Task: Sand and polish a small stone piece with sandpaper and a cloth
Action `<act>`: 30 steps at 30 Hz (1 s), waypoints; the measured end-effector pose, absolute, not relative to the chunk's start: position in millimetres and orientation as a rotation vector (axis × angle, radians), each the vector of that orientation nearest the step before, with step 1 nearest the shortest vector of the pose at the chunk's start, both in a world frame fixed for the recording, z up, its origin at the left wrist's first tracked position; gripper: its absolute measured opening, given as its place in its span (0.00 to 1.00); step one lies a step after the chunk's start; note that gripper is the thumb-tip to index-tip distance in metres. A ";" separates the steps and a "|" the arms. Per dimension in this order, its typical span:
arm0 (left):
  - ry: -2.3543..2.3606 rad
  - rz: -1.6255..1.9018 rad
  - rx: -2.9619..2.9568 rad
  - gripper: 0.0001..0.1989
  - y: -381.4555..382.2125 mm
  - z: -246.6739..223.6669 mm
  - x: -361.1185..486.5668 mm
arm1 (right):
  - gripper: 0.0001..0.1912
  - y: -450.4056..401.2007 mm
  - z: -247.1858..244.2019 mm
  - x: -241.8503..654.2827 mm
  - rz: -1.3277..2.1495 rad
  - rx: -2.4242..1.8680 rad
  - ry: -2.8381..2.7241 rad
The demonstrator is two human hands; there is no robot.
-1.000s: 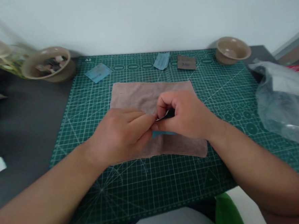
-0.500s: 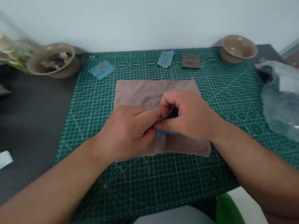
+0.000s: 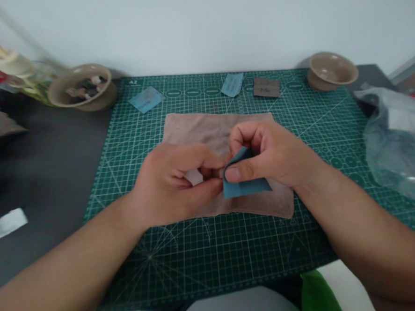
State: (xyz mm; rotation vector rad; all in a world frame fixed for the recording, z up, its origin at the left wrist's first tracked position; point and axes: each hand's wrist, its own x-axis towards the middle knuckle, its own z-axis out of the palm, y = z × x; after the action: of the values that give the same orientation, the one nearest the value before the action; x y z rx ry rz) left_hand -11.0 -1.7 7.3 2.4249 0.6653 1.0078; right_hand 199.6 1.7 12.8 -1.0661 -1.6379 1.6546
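My right hand (image 3: 264, 156) pinches a folded piece of blue sandpaper (image 3: 246, 188) between thumb and fingers. The sheet is bent round, with its edges standing up by the thumb. Against its left side, the fingertips of my left hand (image 3: 177, 181) are closed on something small, mostly hidden by the fingers; I cannot make out what it is. A pale patch shows in the gap between the left thumb and fingers. Both hands are over a pinkish-brown cloth (image 3: 198, 125) spread flat on a green cutting mat (image 3: 213, 249).
Two blue printed sheets (image 3: 146, 100) and a brown sheet (image 3: 266, 87) lie along the mat's far side. A bowl with small dark and pale pieces (image 3: 102, 98) stands at left, another bowl (image 3: 332, 70) at right. A clear plastic bag (image 3: 396, 139) rests on the right.
My hands have shifted slightly apart and the left fingers have opened out into a rounder pinch. More of the blue sandpaper shows now, tilted up in my right hand.
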 end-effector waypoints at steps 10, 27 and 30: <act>0.676 0.860 2.547 0.09 -3.8 4.2 -11.3 | 0.16 1.4 12.1 196.8 1.527 -1.103 -1.773; 0.531 0.804 2.384 0.07 -6.6 11.2 -10.7 | 0.19 -1.0 13.8 195.7 1.857 -0.921 -1.626; 0.615 0.772 2.477 0.12 -4.8 8.5 -11.1 | 0.18 -1.6 13.1 194.1 1.608 -1.035 -1.712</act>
State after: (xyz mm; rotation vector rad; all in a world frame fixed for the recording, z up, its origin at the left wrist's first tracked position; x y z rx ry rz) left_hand -11.1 -4.8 8.5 2.4768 0.6147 0.7716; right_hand 194.1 -1.6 13.1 -1.0353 -1.7120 1.6077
